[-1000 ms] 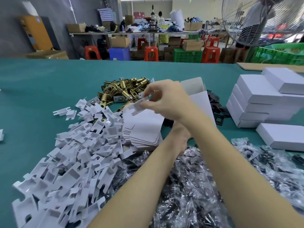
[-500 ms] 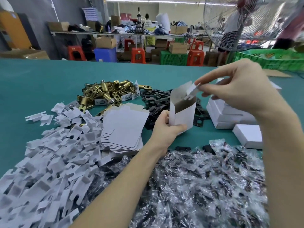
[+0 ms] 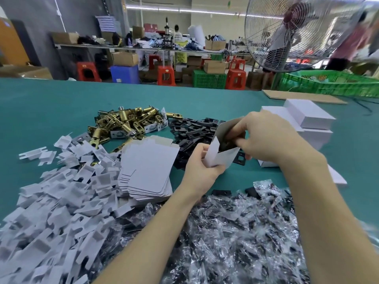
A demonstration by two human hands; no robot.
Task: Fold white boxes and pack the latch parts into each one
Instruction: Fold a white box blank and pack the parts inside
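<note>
Hiding fingers [image 3: 235, 134] inside white box [image 3: 222, 157]

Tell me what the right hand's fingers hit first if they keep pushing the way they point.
Probably the inside of the small white cardboard box that the left hand holds; the right hand already reaches into its open top.

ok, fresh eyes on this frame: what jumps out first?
The two hands at centre: the left hand grips a half-folded white cardboard box while the right hand reaches its fingers into the open top. Around them, on the green table, lie a heap of brass latch bolts beyond, white card inserts at left and clear-bagged parts in front.
</note>
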